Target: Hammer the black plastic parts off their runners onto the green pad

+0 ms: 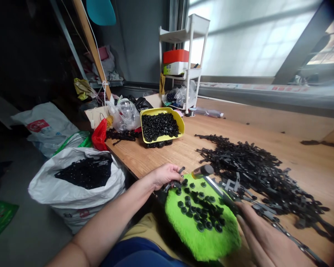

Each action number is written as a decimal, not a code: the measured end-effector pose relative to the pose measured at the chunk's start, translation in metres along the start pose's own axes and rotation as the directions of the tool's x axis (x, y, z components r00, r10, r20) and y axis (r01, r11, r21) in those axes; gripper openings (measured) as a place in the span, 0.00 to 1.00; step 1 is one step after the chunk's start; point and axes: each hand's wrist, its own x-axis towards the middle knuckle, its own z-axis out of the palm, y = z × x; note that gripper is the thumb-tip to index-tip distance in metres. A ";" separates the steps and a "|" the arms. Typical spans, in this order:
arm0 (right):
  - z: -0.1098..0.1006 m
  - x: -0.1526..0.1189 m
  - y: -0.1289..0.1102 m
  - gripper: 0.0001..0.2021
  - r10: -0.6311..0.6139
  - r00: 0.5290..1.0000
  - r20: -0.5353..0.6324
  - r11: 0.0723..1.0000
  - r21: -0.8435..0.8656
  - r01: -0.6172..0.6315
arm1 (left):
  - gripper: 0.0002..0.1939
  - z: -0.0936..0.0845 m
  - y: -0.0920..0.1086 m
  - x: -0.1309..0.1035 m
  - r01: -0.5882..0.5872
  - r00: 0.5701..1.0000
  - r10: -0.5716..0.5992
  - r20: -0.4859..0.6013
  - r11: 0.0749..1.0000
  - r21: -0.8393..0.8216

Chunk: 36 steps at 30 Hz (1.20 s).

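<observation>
My left hand (167, 176) is closed at the edge of a fluffy lime-green pad (206, 246), pinching small black plastic pieces (181, 170). In my right hand (263, 233) is a mallet (214, 186) with a black grip, a metal shaft and a dark-and-amber head. Its head hangs over the pad's far edge, a little right of my left fingers. Several black round knobs (200, 225) lie scattered on the pad. Part of my right fingers is hidden behind the handle and blurred.
A large heap of black strips (247, 159) covers the table's right side. A yellow scoop-shaped tray (181, 125) full of black pieces stands behind the pad. At the left are a white sack (44, 189) of black parts and a red bag (99, 137). A white shelf rack (191, 66) rises behind.
</observation>
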 end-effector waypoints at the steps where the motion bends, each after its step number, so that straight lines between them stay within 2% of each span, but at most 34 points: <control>1: 0.001 0.003 0.000 0.17 -0.020 1.000 0.014 0.999 -0.034 0.020 | 0.08 0.000 0.001 0.000 0.002 1.000 -0.002 0.003 1.000 0.003; 4: 0.002 0.013 -0.004 0.13 0.000 1.000 0.031 0.999 -0.047 0.002 | 0.09 -0.001 0.002 0.001 0.010 1.000 -0.010 0.012 1.000 -0.006; 7: 0.000 0.019 -0.008 0.13 0.073 0.997 -0.041 0.997 -0.021 -0.073 | 0.10 -0.002 0.002 0.001 0.020 1.000 -0.019 0.020 1.000 -0.013; 9: 0.000 0.022 -0.009 0.14 0.069 0.996 -0.047 0.996 -0.045 -0.071 | 0.10 -0.002 0.003 0.000 0.013 1.000 -0.013 0.025 1.000 -0.004; 11: -0.001 0.024 -0.009 0.14 0.034 0.999 0.027 0.996 -0.078 -0.031 | 0.09 -0.002 0.004 0.001 0.014 0.999 -0.014 0.033 1.000 0.013; 13: -0.002 0.027 -0.008 0.13 0.057 0.994 0.092 0.995 -0.086 -0.049 | 0.09 -0.003 0.004 0.001 0.029 0.999 -0.029 0.033 0.999 0.026; 15: -0.002 0.029 -0.008 0.13 0.099 0.994 0.054 0.995 -0.038 -0.097 | 0.09 -0.003 0.005 0.002 0.047 0.998 -0.048 0.028 0.998 0.036; 17: -0.001 0.031 -0.008 0.14 0.094 0.995 0.046 0.996 -0.011 -0.094 | 0.08 -0.003 0.006 0.003 0.056 0.998 -0.057 0.029 0.997 0.048; 19: 0.000 0.032 -0.008 0.14 0.055 0.992 0.113 0.998 -0.026 -0.052 | 0.07 -0.003 0.006 0.004 0.056 0.998 -0.059 0.036 0.996 0.063; 21: 0.000 0.033 -0.009 0.14 0.073 0.986 0.151 0.995 -0.071 -0.063 | 0.08 -0.004 0.007 0.005 0.064 0.997 -0.067 0.043 0.996 0.063; 23: 0.001 0.033 -0.009 0.12 0.112 0.989 0.096 0.993 -0.052 -0.108 | 0.09 -0.005 0.006 0.005 0.077 0.995 -0.080 0.052 0.995 0.058; 25: 0.001 0.031 -0.008 0.13 0.089 0.993 0.083 0.996 -0.030 -0.087 | 0.10 -0.006 0.005 0.005 0.075 0.995 -0.079 0.055 0.995 0.063; 27: 0.001 0.029 -0.008 0.13 0.047 0.991 0.127 0.998 -0.043 -0.042 | 0.10 -0.006 0.004 0.005 0.065 0.996 -0.069 0.052 0.995 0.076; 31: -0.001 0.031 -0.012 0.12 0.165 0.975 0.152 0.986 -0.017 -0.164 | 0.13 -0.006 0.004 0.004 0.080 0.995 -0.083 0.061 0.995 0.055; 34: -0.004 0.035 -0.017 0.12 0.131 0.948 0.288 0.989 0.027 -0.145 | 0.12 -0.007 0.004 0.003 0.081 0.995 -0.083 0.050 0.995 0.056; 36: -0.005 0.034 -0.016 0.13 0.169 0.945 0.281 0.985 -0.007 -0.174 | 0.13 -0.007 0.004 0.002 0.079 0.995 -0.081 0.050 0.996 0.049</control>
